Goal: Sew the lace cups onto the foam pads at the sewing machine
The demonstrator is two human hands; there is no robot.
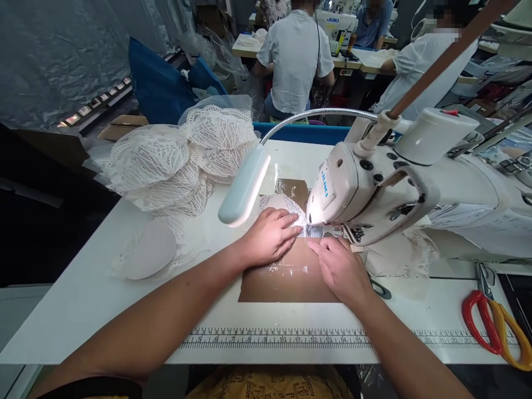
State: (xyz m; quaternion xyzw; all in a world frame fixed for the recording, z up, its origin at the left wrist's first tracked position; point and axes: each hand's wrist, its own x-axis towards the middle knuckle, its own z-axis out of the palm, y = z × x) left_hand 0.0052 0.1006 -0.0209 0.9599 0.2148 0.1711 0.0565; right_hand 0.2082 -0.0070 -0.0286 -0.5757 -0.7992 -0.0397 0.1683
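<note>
My left hand lies flat with its fingers stretched out, pressing a piece of white lace onto the machine bed beside the needle. My right hand rests on the brown plate just in front of the needle area, fingers curled down onto the fabric edge. The head of the white Juki sewing machine hangs over both hands' fingertips, and a white gooseneck lamp lights the spot. What lies under the presser foot is hidden.
A pile of white lace cups sits on the left of the white table, with a plain cup in front. Red and yellow scissors lie at right. A printed ruler runs along the front edge. Other people sit at machines behind.
</note>
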